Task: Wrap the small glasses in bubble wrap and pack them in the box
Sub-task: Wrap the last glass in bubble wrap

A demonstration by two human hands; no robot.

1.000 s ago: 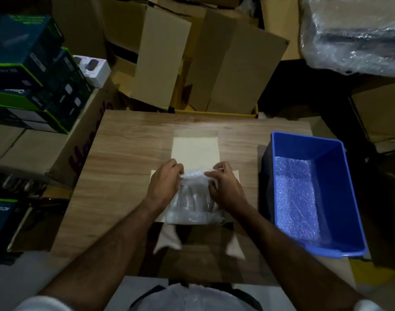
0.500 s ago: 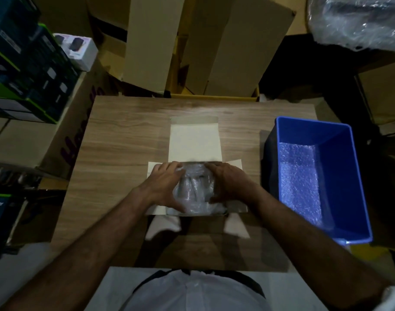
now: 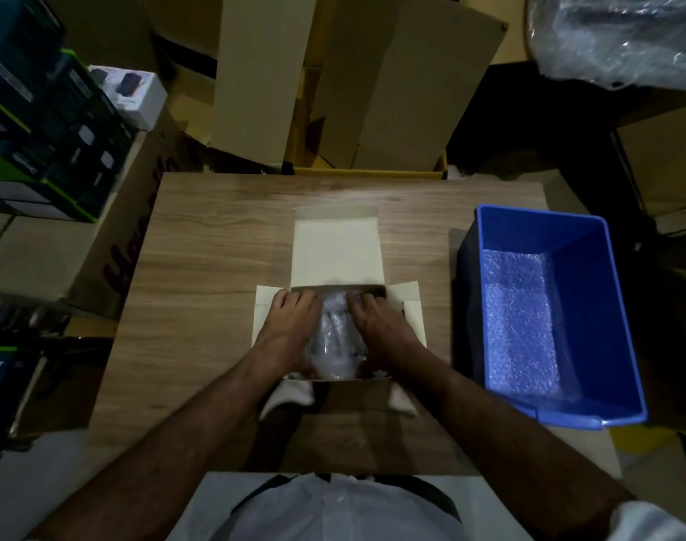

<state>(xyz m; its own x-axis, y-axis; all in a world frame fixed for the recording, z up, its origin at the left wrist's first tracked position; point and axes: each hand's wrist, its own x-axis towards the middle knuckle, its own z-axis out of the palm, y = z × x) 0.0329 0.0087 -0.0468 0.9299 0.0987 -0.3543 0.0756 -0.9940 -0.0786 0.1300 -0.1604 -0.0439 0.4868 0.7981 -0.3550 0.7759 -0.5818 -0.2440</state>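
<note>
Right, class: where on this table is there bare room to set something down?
Bare wood lies left of the cardboard box and beyond its raised lid. The strip between box and blue bin is narrow. Both hands, left and right, crowd the box.

A storeroom or packing area is indicated: flattened cardboard cartons (image 3: 372,80) are stacked at twelve o'clock, boxed retail goods (image 3: 41,126) at ten, rolled bubble wrap (image 3: 622,37) at two.
</note>
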